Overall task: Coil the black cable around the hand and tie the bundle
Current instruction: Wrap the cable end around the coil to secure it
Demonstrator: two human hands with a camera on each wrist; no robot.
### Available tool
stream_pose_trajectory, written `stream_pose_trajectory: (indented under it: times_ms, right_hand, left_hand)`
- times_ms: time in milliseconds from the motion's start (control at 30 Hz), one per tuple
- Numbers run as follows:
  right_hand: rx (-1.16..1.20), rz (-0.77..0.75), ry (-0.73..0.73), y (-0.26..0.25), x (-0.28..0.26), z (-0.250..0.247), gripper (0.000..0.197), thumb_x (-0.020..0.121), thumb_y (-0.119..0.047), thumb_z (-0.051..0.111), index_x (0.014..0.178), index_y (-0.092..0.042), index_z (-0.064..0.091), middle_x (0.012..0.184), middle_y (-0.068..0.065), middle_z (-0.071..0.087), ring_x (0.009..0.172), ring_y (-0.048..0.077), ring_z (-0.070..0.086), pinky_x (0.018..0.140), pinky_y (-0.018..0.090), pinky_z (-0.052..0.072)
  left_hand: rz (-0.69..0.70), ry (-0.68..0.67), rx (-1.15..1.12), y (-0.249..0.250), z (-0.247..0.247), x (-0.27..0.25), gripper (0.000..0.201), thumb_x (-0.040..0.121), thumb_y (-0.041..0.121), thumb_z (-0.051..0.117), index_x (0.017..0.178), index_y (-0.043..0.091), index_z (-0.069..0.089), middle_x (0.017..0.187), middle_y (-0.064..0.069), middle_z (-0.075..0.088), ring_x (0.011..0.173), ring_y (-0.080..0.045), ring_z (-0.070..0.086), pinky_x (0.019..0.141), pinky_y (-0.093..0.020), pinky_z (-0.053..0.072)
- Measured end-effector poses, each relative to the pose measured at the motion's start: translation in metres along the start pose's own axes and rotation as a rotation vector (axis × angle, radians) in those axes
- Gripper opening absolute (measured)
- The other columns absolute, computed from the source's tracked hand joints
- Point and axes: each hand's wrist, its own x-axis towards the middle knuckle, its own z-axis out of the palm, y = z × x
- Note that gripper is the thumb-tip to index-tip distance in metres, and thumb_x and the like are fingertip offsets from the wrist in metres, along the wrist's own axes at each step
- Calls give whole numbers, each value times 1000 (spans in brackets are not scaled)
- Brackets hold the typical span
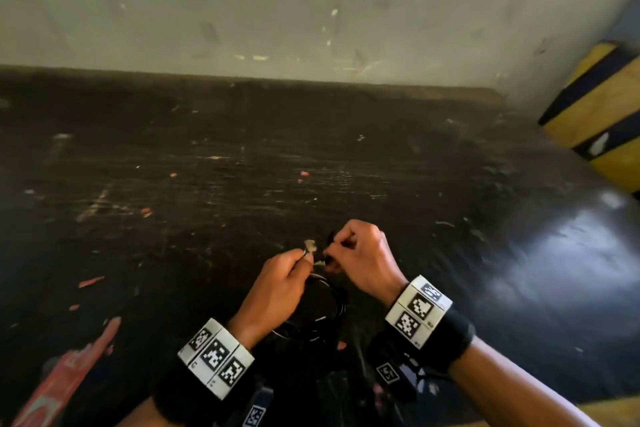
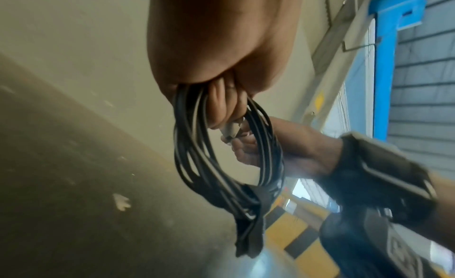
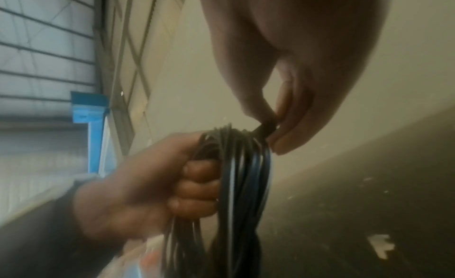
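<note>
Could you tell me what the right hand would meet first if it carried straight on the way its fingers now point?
Most likely the left hand. The right hand points its fingertips leftward at it, with only a small pale connector and the top of the black cable coil between them. Depth is unclear, so the connector may come first.

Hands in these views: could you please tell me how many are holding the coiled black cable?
2. The left hand has its fingers curled around the black cable coil; the right hand pinches a black strap beside the coil. No other hand shows.
</note>
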Motion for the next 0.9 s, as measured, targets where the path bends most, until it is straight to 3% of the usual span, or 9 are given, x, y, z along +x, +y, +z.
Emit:
stream_pose_trajectory:
  times_ms: [67,133,200,333,467,567,667,800,900]
  right_hand:
    - [166,-13,-68,-1,1,-19,19,83,0,64,99,-5,56,81,13,70,63,19,68,62,34,59]
    - [318,-41,-151,-1,3,-41,36,83,1,65,117,-6,54,83,10,67,66,16,67,64,26,57]
    - [377,-75,-263,-1,7,-65,41,83,3,64,122,-6,55,89,8,68,75,14,68,72,23,56]
    - [359,-173,-420,-1,12,-96,28,81,9,61,108,4,62,99,7,69,88,12,67,82,22,54]
    - [133,-329,-410,-5,20,-109,16,80,4,66,91,-6,68,101,10,72,94,16,69,84,23,54]
    - [-29,-437,-234,-11,18,-119,12,77,-3,72,87,-8,68,90,9,72,83,14,69,77,22,55]
    - [37,-486,-87,-27,7,-139,15,75,-8,75,89,-8,69,85,9,72,74,15,68,71,21,53]
    - [-173,-516,-399,-31,-1,-134,11,74,-12,78,82,-17,72,81,0,72,71,8,66,68,19,53]
    - [-355,-629,-353,-16,7,-115,12,73,-17,78,82,-24,74,99,-8,62,93,4,58,81,14,44]
  left_hand:
    - [-92,10,-122,14,8,9,27,96,25,46,76,13,59,48,11,42,42,-4,39,41,-22,29]
    - [-188,-36,-241,29,13,19,22,96,28,45,84,16,59,52,6,35,42,-6,31,39,-20,19]
    - [-223,-80,-284,41,18,27,20,96,30,45,84,18,56,52,6,31,41,-6,27,37,-19,17]
    - [-230,-124,-341,60,27,35,19,97,28,44,88,16,55,47,8,30,37,-5,25,33,-17,16]
    - [-210,-129,-386,72,35,36,19,97,29,45,86,14,49,46,8,30,35,-4,24,31,-17,16]
    - [-207,-69,-397,76,36,36,31,94,44,46,80,16,50,48,7,32,38,-5,27,33,-17,20]
    - [-257,99,-348,76,34,39,33,93,47,45,90,15,52,51,5,36,39,-5,31,33,-17,23]
    - [-266,159,-282,81,37,40,25,94,43,46,89,19,51,58,2,38,38,-3,35,32,-16,25]
    - [-221,124,-237,87,38,35,25,96,40,45,88,16,49,55,4,37,38,-4,33,35,-18,25]
